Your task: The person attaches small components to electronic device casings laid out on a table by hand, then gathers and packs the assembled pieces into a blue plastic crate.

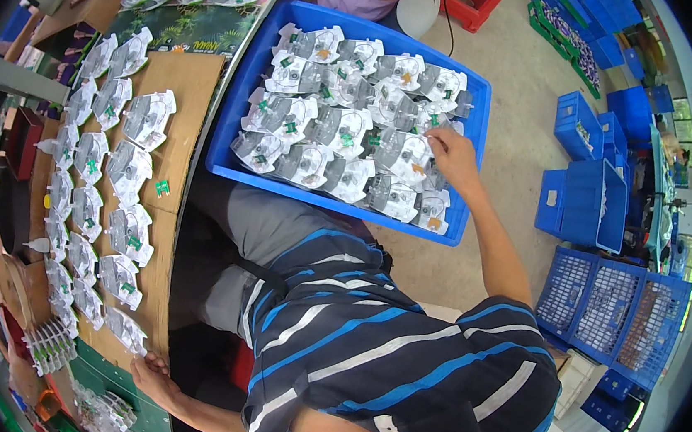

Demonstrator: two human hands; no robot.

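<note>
The bottom clear plastic shell on the cardboard-covered desk is angled lengthwise toward the nearer left hand, curled by its corner (can't tell if it's gripped tbh), while a second shell in the blue bin seems edge-pinched by the right hand.

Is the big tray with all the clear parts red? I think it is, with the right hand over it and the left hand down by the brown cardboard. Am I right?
Not quite: the tray with the clear parts is blue, as the head view shows. The right hand is over it, and the left hand is by the brown cardboard.
</note>
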